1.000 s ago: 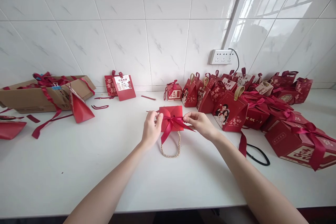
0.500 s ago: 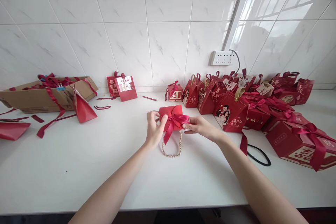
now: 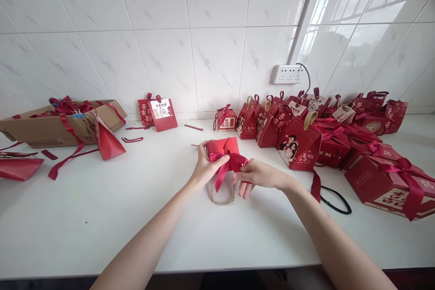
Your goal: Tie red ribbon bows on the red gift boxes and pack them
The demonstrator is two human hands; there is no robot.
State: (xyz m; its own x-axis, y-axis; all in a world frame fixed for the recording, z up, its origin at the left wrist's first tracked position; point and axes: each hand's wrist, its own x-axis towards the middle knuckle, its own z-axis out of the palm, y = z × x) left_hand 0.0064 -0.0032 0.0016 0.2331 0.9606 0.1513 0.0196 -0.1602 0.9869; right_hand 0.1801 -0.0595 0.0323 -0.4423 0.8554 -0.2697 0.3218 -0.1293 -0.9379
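Note:
A small red gift box (image 3: 232, 143) with a dark red ribbon bow (image 3: 222, 176) on its front sits at the middle of the white table. From its near side a twisted gold cord handle (image 3: 223, 203) loops toward me. My left hand (image 3: 208, 163) grips the box's left side, thumb lying on the bow and fingers behind the box. At the lower right of the bow, my right hand (image 3: 253, 176) pinches a ribbon tail between thumb and forefinger, its other fingers curled below.
Several finished red gift boxes (image 3: 299, 145) crowd the right side. A cardboard box (image 3: 41, 133) of ribbons stands at the left beside a folded red box (image 3: 108, 140). Red cards (image 3: 166, 120) lean on the tiled wall. A black loop (image 3: 336, 201) lies at the right.
My left thumb has moved right onto the bow. My right hand has shifted slightly down, from the bow's right loop to a ribbon tail.

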